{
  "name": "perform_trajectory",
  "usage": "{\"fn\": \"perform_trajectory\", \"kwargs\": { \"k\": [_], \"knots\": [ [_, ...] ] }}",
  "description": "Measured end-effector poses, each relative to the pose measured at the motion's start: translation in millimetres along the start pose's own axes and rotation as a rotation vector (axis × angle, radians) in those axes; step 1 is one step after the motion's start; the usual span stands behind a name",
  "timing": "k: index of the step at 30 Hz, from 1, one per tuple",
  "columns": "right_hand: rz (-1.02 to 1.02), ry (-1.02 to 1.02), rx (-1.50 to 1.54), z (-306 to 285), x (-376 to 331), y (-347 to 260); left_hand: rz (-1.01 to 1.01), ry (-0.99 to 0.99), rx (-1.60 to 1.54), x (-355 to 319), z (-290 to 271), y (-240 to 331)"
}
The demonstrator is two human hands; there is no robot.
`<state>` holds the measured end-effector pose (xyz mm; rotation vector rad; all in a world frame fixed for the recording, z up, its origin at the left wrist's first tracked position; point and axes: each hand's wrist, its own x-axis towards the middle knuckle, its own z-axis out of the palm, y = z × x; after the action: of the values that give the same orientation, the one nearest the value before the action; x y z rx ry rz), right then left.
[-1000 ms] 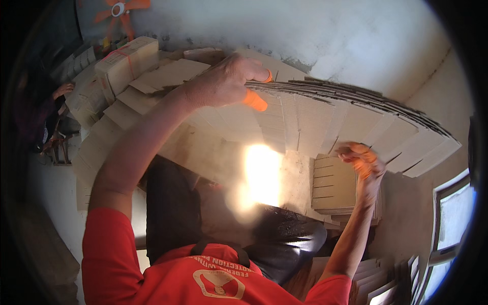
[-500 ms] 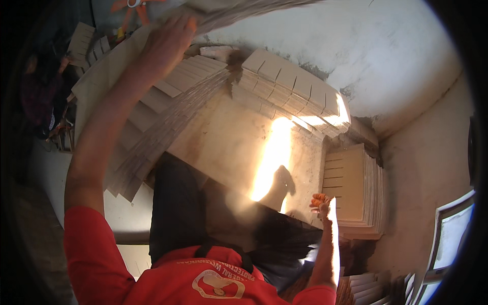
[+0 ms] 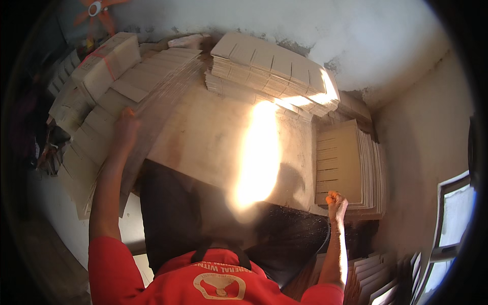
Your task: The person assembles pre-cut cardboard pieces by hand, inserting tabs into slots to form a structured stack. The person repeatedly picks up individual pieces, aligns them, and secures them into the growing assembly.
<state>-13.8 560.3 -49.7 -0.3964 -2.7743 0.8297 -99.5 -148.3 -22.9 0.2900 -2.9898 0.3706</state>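
Observation:
My left hand reaches out to the left and grips the edge of a thick bundle of flat cardboard sheets, which lies slanted across the left pile of folded cartons. My right hand is a closed fist with nothing visible in it. It hovers at the near corner of a low stack of slotted cardboard blanks on the right. Another tall stack of cardboard blanks lies at the far side of the worktable.
A bright sun patch crosses the worktable. A dark apron or cloth hangs in front of me. White walls close off the back and right, with a window at right. More cardboard sheets stand at lower right, and an orange fan at top left.
My left hand has swung the cardboard bundle from up high over to the left and down onto the left pile. My right hand has dropped toward the near edge of the right stack and closed into a fist.

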Motion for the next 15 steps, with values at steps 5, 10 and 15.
{"fn": "perform_trajectory", "kwargs": {
  "k": [5, 10, 15],
  "knots": [
    [-0.114, 0.246, 0.392, -8, 14, 14, -0.031, 0.035, -0.19, 6, 4, 6],
    [-0.385, 0.42, -0.479, -24, 51, -27, 0.127, -0.035, -0.058, 13, 32, -50],
    [-0.032, 0.26, -0.666, -34, 91, -18, 0.043, -0.071, -0.134, 7, -29, -37]
  ]
}}
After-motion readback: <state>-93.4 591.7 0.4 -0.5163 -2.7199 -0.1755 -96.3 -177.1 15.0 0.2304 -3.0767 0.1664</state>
